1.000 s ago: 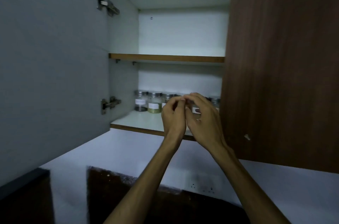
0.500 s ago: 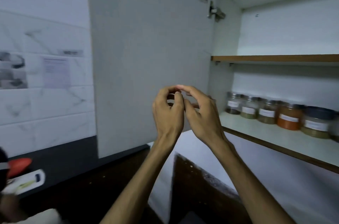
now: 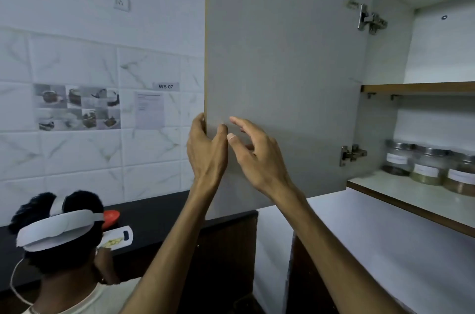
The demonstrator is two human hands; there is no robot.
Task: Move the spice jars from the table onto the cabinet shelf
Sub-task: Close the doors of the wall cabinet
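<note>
The left hand (image 3: pixel 205 156) grips the open cabinet door (image 3: pixel 282 77) by its free edge; the right hand (image 3: pixel 253 156) hovers beside, loosely curled, empty. Spice jars (image 3: pixel 428 168) (labels unreadable, row cut off rightward) stand on the cabinet shelf (image 3: pixel 411 200).

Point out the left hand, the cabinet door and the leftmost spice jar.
left hand (image 3: pixel 205 156): head view, back of the hand, gripping the door's edge.
cabinet door (image 3: pixel 282 56): head view, its grey inner face.
leftmost jar (image 3: pixel 398 159): head view, its white label.
</note>
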